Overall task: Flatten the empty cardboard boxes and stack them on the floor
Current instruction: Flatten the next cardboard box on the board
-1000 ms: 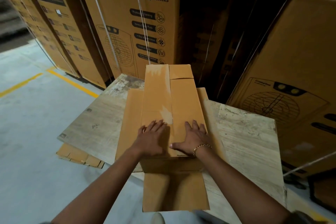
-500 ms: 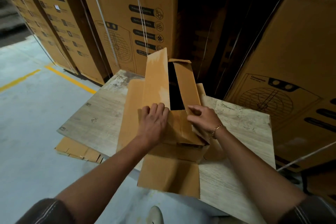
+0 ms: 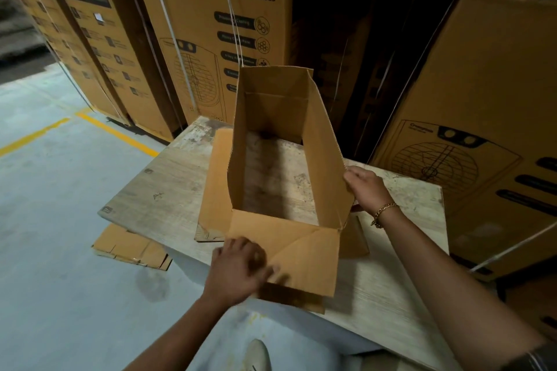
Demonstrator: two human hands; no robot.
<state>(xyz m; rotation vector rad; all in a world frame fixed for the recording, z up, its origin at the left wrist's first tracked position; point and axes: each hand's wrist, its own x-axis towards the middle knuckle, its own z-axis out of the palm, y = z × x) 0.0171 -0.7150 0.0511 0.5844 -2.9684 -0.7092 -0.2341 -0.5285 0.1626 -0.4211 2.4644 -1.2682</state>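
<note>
Now, open-ended box (image 3: 325, 166), table (image 3: 168, 190) showing through

gold chain bracelet (image 3: 384, 213) on right wrist, dark sleeve (image 3: 539, 357), pale shoe (image 3: 257, 354).

I count two hands of mine, my left hand (image 3: 238, 268) and my right hand (image 3: 366, 187), and one bracelet (image 3: 384, 212). There is one open box (image 3: 325, 166) and one table (image 3: 168, 190). On the floor (image 3: 60, 280) I see one pile of flattened cardboard (image 3: 129, 247), two yellow lines (image 3: 117, 132) and one shoe (image 3: 256, 355). Of the big printed cartons (image 3: 211, 9) I make out five, perhaps six, since the far left is blurred and the middle gap is dark. Two of them show the round fan drawing plainly.
</note>
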